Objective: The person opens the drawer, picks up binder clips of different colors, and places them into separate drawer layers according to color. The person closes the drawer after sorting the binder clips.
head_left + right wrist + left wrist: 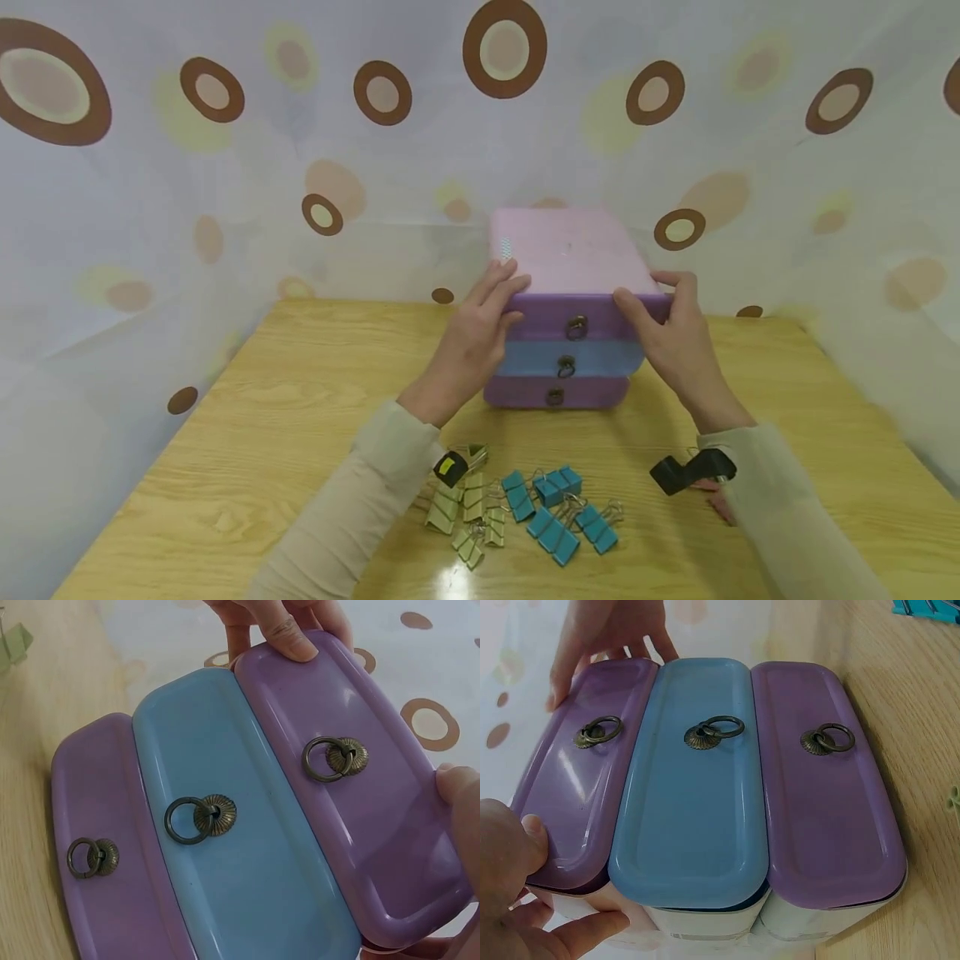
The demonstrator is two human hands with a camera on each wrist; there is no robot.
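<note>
A small three-drawer box (573, 250) with a pink top stands toward the back of the table. Its drawer fronts are purple, blue and purple, each with a bronze ring pull (718, 735). My left hand (476, 337) grips the box's upper left side, its thumb at the edge of the top purple drawer (375, 817). At the upper right corner my right hand (678, 342) holds the box, its thumb on the top drawer's front edge and fingers around the side. All three drawers look closed.
On the wooden table (315, 400), in front of the box, lie several pale green binder clips (474, 496) and several blue binder clips (553, 535). Pink clips (722, 504) are partly hidden behind the right sleeve. A dotted white sheet (420, 167) hangs behind and at both sides.
</note>
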